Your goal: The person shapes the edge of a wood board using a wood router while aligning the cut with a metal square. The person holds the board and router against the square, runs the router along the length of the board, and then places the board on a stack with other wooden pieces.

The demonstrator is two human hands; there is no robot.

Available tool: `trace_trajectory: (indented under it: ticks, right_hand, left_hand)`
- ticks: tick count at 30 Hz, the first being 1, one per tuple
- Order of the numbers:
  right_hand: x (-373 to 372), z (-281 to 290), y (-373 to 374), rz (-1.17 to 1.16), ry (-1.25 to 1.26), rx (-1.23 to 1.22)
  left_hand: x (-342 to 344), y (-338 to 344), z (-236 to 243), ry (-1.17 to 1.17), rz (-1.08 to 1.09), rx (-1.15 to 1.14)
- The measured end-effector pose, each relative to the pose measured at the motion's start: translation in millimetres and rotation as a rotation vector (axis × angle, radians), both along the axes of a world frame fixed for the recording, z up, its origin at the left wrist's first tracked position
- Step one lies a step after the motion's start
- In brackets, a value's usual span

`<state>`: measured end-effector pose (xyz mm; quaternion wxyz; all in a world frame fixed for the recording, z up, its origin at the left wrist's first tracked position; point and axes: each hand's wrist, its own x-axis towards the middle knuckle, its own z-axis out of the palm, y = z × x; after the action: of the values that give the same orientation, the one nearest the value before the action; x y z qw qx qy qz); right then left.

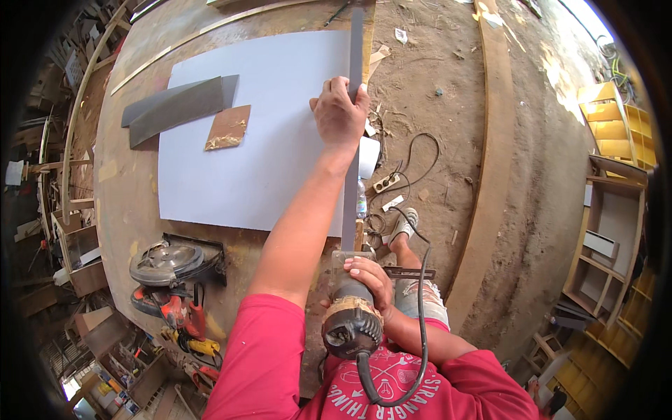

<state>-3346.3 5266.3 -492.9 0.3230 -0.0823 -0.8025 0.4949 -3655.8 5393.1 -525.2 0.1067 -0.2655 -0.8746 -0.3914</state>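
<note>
A white board (252, 168) lies on the worktable (126, 210), with a long grey strip (348, 210) along its right edge. My left hand (339, 112) grips that strip near the far end, fingers curled against it. My right hand (371, 287) is closed around a black corded trim router (351, 329) with a taped body and a clear base, at the near end of the strip. Two dark grey offcuts (161, 115) and a small brown square (226, 127) rest on the board, left of my left hand.
A circular saw (168, 262) and other power tools sit at lower left. Right of the table is dirty ground with cables, a power strip (387, 183), a bottle (361, 203) and a long plank (493, 105). Wooden carcasses (609, 245) and yellow panels (616, 122) stand at right.
</note>
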Motion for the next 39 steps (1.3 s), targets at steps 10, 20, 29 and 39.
trace_trajectory:
  ticks: [10, 20, 29, 39]
  right_hand:
    - [-5, -5, 7, -0.022, 0.057, -0.036]
    - [-22, -8, 23, -0.015, 0.099, 0.020]
    - [-41, -7, 40, -0.032, 0.097, 0.031]
    - [-98, -29, 79, -0.087, 0.168, -0.075]
  left_hand:
    - [-5, 3, 8, 0.000, 0.006, -0.112]
    - [-5, 5, -1, -0.008, 0.005, -0.057]
    - [-7, 6, -4, 0.082, -0.024, -0.086]
    - [-12, 5, -9, 0.089, -0.089, -0.053]
